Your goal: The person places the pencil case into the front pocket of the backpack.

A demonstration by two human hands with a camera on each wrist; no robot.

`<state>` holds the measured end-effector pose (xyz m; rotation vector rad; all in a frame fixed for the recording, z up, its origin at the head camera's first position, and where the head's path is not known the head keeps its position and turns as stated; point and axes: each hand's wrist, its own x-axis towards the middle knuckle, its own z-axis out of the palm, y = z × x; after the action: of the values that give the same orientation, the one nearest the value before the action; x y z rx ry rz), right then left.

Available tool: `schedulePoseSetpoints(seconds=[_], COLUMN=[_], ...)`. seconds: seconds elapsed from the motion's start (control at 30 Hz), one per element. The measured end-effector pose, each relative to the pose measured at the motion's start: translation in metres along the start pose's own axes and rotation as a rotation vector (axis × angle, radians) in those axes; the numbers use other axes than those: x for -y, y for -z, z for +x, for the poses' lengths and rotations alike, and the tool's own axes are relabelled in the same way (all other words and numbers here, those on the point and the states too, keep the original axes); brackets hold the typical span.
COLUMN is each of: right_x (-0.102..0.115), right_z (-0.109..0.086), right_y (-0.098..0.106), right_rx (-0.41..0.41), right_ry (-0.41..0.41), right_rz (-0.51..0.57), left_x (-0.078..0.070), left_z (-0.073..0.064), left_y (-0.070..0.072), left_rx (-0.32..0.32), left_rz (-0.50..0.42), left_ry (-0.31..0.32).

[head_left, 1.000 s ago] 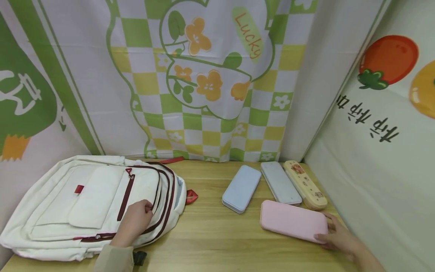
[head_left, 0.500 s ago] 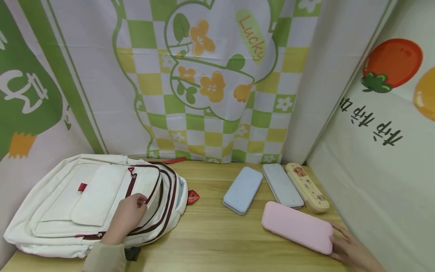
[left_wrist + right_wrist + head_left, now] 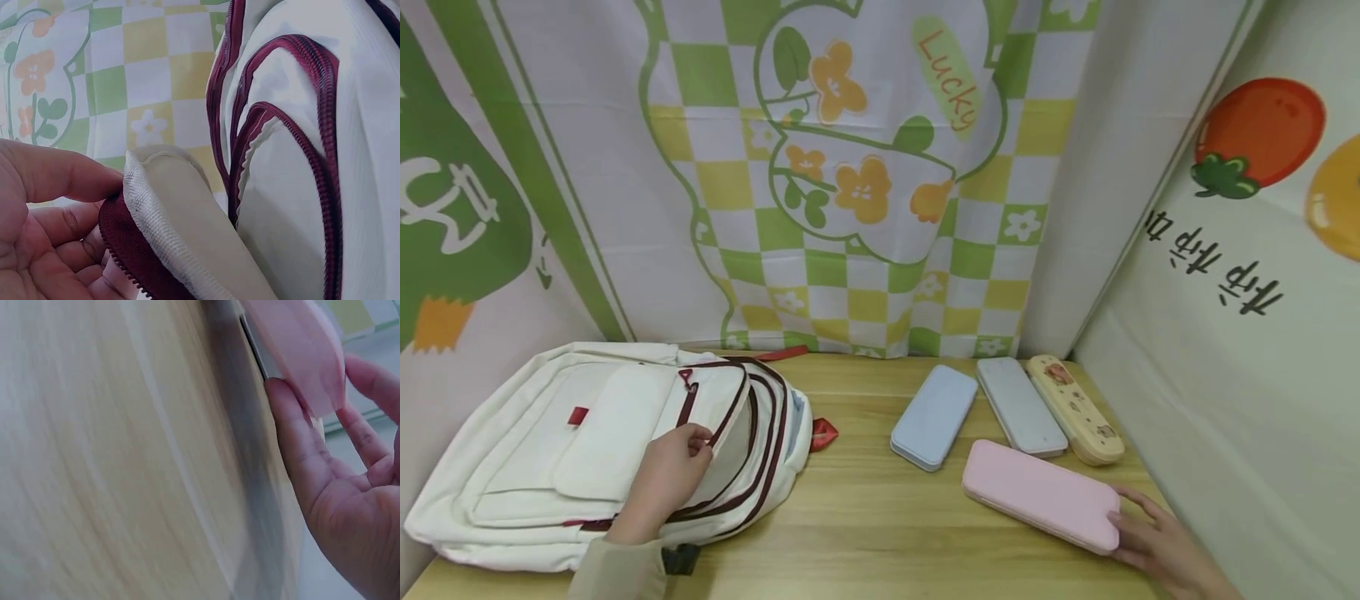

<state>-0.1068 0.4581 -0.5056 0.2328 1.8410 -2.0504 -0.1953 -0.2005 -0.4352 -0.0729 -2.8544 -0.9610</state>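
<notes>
A white backpack (image 3: 602, 433) with dark red zips lies on the table at the left. My left hand (image 3: 670, 471) pinches the zipped edge of its front pocket flap (image 3: 181, 231) between thumb and fingers. In the left wrist view that flap is pulled away, and the pale pocket inside (image 3: 281, 206) shows. On the right, my right hand (image 3: 1165, 542) grips the near right end of a pink pencil case (image 3: 1041, 496). Its thumb and fingers lie on opposite sides of the case in the right wrist view. Whether the case touches the table all along, I cannot tell.
A light blue case (image 3: 934, 417), a grey-white case (image 3: 1021, 406) and a cream case (image 3: 1075, 410) with cartoon prints lie behind the pink one. The wooden table (image 3: 850, 517) has a patterned cloth (image 3: 880, 275) behind it and fabric walls at both sides.
My left hand has drawn the pocket flap leftward, and the pocket gapes wider. The pink pencil case first turned a little with my right hand, then shifted slightly left.
</notes>
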Motion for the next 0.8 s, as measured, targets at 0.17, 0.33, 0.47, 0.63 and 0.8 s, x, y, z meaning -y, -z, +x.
schedulePoseSetpoints(seconds=[0.17,0.33,0.47,0.63,0.8], right_x=[0.000,0.001,-0.002,-0.010,-0.012], right_z=[0.000,-0.001,0.000,0.005,0.010], right_y=[-0.013,-0.023,-0.026,-0.031,-0.039], right_rx=[0.061,0.101,0.138,0.117,0.008], right_ry=[0.041,0.082,0.103,0.093,0.043], right_rz=[0.002,0.033,0.083,0.088,-0.032], left_x=[-0.001,0.001,0.002,0.003,0.004], left_z=[-0.001,-0.001,-0.001,-0.002,-0.004], left_y=[0.004,0.006,0.007,0.009,0.013], left_rx=[-0.003,-0.001,-0.006,-0.014,-0.016], left_rz=[-0.001,-0.013,-0.022,-0.033,-0.041], left_ry=[0.004,0.013,0.018,0.014,0.018])
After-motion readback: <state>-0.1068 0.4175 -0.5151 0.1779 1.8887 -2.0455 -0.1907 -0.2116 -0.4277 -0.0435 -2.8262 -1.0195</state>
